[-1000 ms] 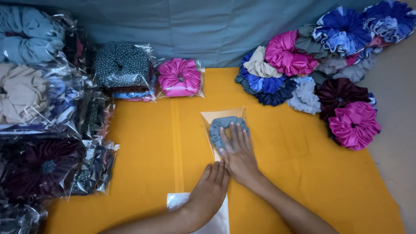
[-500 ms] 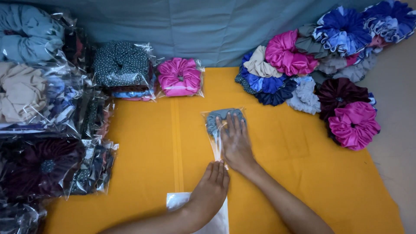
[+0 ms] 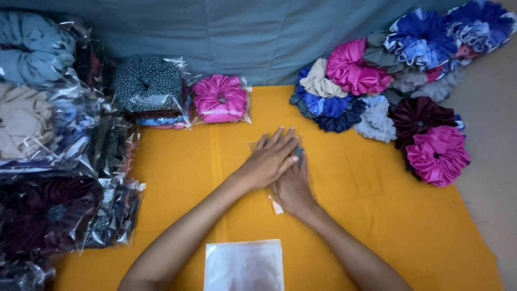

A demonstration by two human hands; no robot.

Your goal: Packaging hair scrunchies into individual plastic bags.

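- While both hands lie flat, the left hand [image 3: 269,159] rests palm-down over the right hand [image 3: 293,186], fingers spread and gripping nothing; the stacked palms look set to press the thing beneath them flat.
- Under them sits a clear plastic bag with a grey-blue scrunchie inside [image 3: 298,152], mid-way across the orange cloth [image 3: 377,215]; only its edges show.
- Small stack of empty clear bags [image 3: 244,265] lies near the body, within easy reach.
- Bagged pink scrunchie [image 3: 221,98] and other packed ones sit left; loose fabric scrunchies [image 3: 371,81] are heaped right, apart.
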